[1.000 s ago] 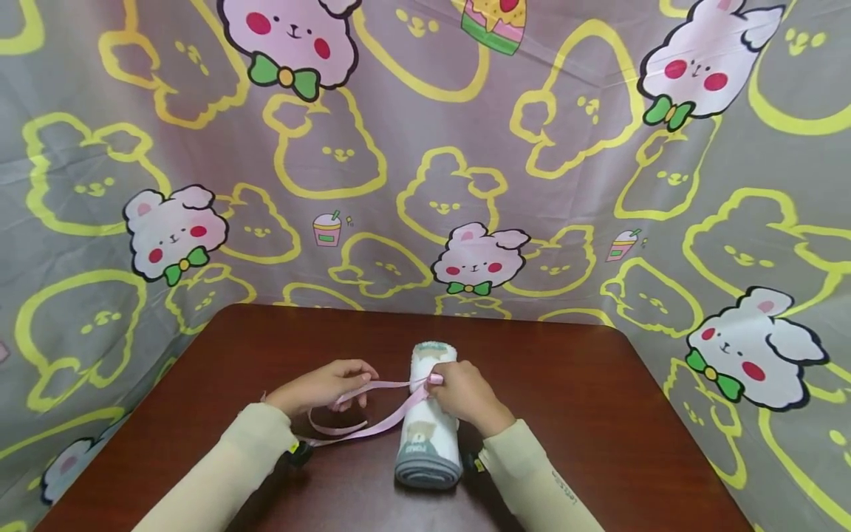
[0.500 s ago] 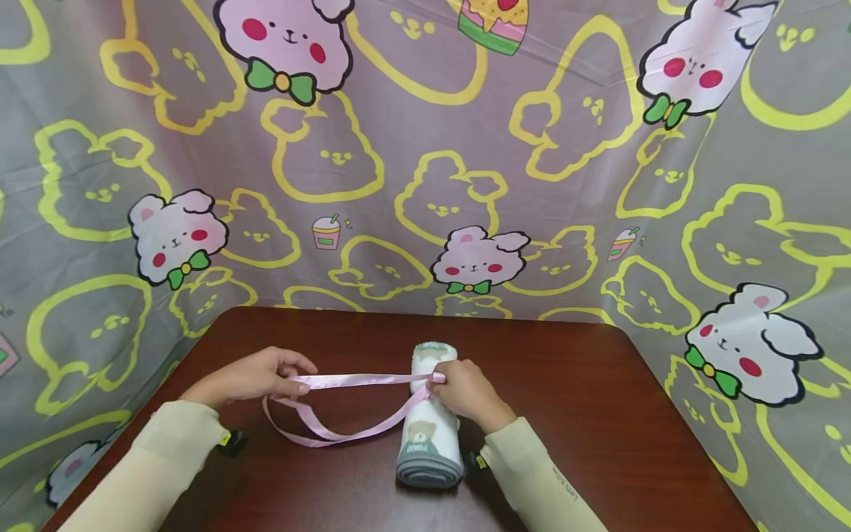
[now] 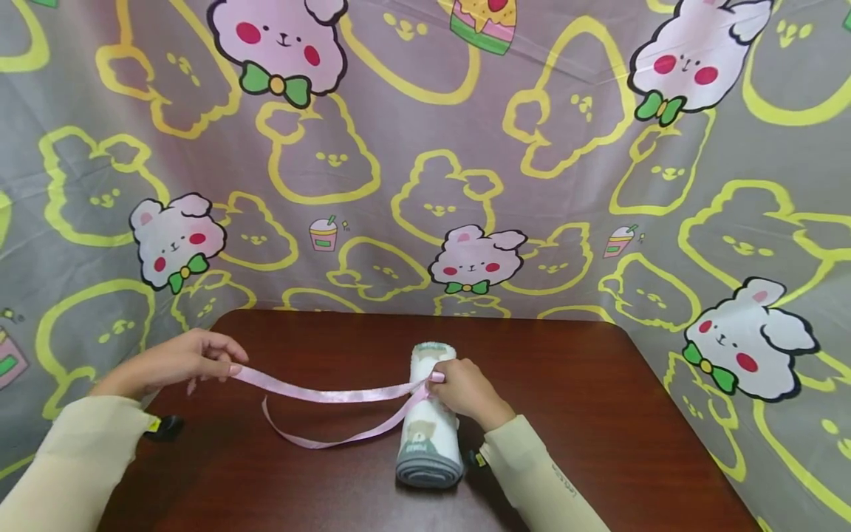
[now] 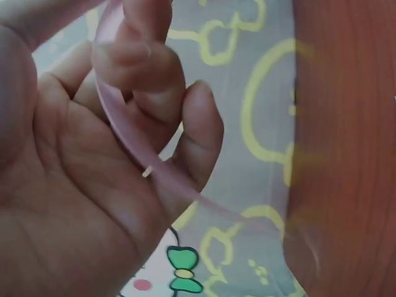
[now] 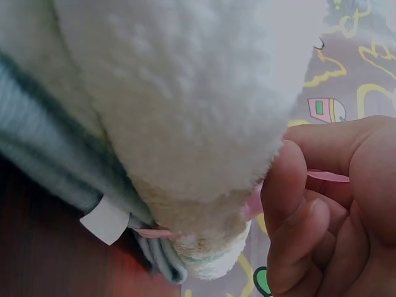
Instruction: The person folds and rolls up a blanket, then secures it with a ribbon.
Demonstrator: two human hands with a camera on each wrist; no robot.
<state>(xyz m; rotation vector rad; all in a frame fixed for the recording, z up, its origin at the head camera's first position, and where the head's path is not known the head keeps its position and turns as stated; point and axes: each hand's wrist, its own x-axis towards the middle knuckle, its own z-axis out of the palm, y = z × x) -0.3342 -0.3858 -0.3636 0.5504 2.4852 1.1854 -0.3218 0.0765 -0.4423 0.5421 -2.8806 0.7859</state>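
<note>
A rolled white towel [image 3: 431,436] with bear prints and a grey-green edge lies lengthwise on the table. Around its middle runs a pink ribbon [image 3: 326,396]. My right hand [image 3: 468,391] pinches the ribbon close against the roll, a short pink loop showing at the fingertips. Off to the left, my left hand [image 3: 186,360] holds one strand between thumb and fingers, and that strand sags slightly towards the towel. A second strand curves loosely nearer the front, its end unheld. In the right wrist view a white tag [image 5: 105,219] sticks out from the towel's underside.
The dark red-brown table [image 3: 585,436] has rounded far corners. A grey curtain [image 3: 372,133] with yellow outlines and rabbit faces hangs behind it and along both sides.
My left hand has moved far to the left, drawing one ribbon strand out long. The other strand has dropped away from it. My right hand has stayed at the towel.
</note>
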